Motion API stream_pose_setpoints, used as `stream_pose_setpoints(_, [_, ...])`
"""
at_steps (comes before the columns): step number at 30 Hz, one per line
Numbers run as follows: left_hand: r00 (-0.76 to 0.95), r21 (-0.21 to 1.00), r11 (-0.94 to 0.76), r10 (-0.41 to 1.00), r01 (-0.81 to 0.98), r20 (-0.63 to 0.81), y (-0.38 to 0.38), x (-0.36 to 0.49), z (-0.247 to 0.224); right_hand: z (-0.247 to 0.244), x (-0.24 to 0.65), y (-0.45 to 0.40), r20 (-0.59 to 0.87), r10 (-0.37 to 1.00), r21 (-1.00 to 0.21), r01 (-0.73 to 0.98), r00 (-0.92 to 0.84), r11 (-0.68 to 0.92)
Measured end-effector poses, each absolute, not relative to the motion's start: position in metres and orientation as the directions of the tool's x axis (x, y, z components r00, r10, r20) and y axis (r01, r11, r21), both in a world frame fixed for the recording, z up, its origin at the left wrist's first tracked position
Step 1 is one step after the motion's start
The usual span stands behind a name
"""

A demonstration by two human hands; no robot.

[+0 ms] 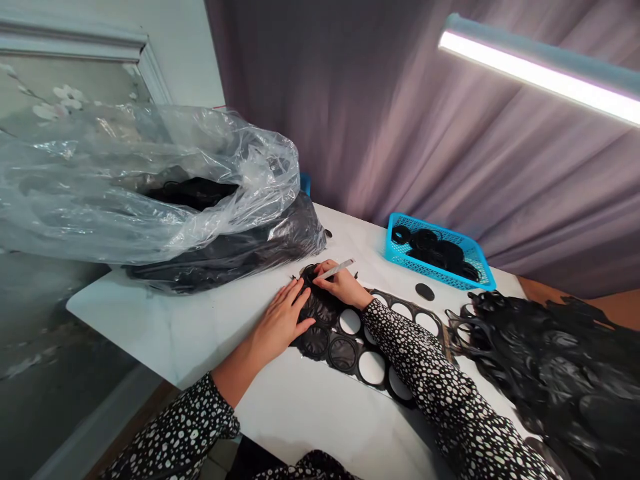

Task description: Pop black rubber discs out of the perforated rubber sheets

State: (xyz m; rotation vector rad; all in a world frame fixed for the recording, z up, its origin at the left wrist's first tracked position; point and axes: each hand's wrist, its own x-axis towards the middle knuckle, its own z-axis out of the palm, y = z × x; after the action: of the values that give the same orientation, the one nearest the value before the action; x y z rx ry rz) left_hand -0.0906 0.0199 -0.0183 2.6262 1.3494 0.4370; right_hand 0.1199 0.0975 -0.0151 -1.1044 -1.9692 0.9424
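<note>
A black sheet point(343, 352) with rows of round shapes lies on the white table; several of its circles are open and show white through them. My left hand point(283, 319) rests flat on the sheet's left end, fingers spread. Near the sheet's far left corner, my right hand point(340, 283) is closed around a thin pale stick-like tool point(341, 268). The tool slants up to the right, and its lower tip is hidden by my fingers at a black ring.
A blue basket point(435, 272) of black round pieces stands at the back. Beside it lies a black disc point(425, 291). Black scraps point(565, 367) heap up on the right. A large clear plastic bag point(215, 233) with black material fills the left back. A lamp point(540, 70) hangs above.
</note>
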Motion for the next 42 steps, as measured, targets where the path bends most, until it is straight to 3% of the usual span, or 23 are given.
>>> stream_pose_setpoints(8, [0.596,0.259,-0.627,0.779,0.735,0.194,0.021,-0.092,-0.016,-0.018,0.099,0.082,0.368,0.83,-0.587,0.588,-0.419,0.557])
stream_pose_setpoints(14, [0.576,0.27,-0.604,0.797,0.75,0.185,0.021,-0.094,-0.013,-0.004,0.146,0.109,0.455,0.891,-0.628,0.711,0.004,0.318])
stream_pose_setpoints(17, [0.578,0.263,-0.607,0.794,0.75,0.187,0.02,-0.092,-0.007,0.013,0.174,0.102,0.465,0.88,-0.647,0.718,0.102,0.258])
stream_pose_setpoints(22, [0.595,0.195,-0.65,0.755,0.735,0.277,-0.003,-0.083,0.001,0.015,0.152,0.037,0.369,0.891,-0.614,0.649,-0.265,0.448])
stream_pose_setpoints(25, [0.644,0.198,-0.692,0.72,0.694,0.258,-0.027,-0.08,-0.003,0.006,0.132,0.009,0.279,0.859,-0.669,0.555,-0.429,0.495])
stream_pose_setpoints(31, [0.617,0.222,-0.649,0.761,0.728,0.202,-0.046,-0.083,-0.013,-0.002,0.135,0.007,0.24,0.857,-0.796,0.413,-0.455,0.442])
stream_pose_setpoints(42, [0.61,0.214,-0.641,0.767,0.737,0.199,-0.045,-0.083,-0.013,0.001,0.135,0.008,0.196,0.875,-0.829,0.402,-0.443,0.389])
